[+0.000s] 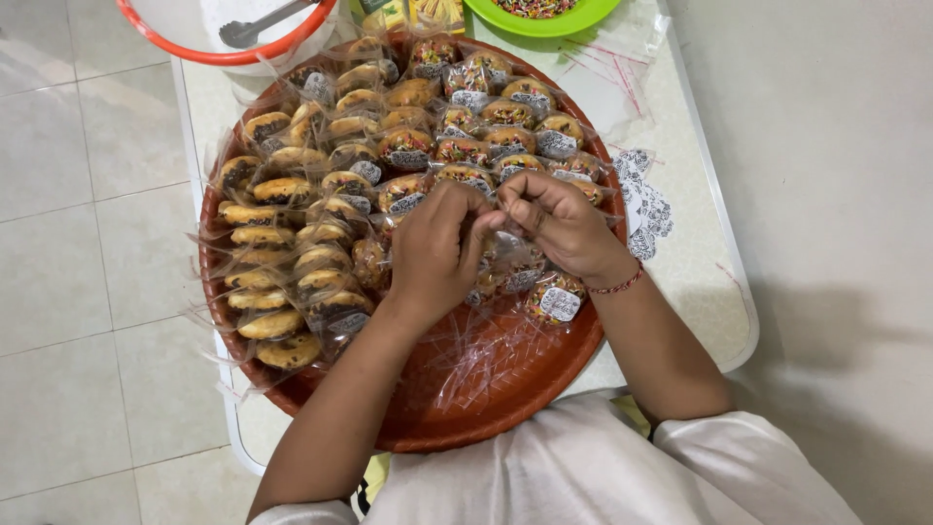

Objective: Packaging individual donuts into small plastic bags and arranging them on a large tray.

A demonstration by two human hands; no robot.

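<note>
A big round reddish-brown tray [457,408] holds several small pastries [282,190] wrapped in clear plastic, some topped with coloured sprinkles and tagged with small printed labels. My left hand [432,255] and my right hand [559,224] meet over the tray's middle, fingertips pinched together on the top of a clear wrapper [510,262] with a pastry inside. A red thread bracelet circles my right wrist. Empty clear bags [476,365] lie on the tray's near part.
The tray sits on a small white table [705,262] over a tiled floor. A sheet of printed labels [643,209] lies to the right. A green bowl of sprinkles [539,12] and a white, orange-rimmed bowl holding metal tongs [233,29] stand at the back.
</note>
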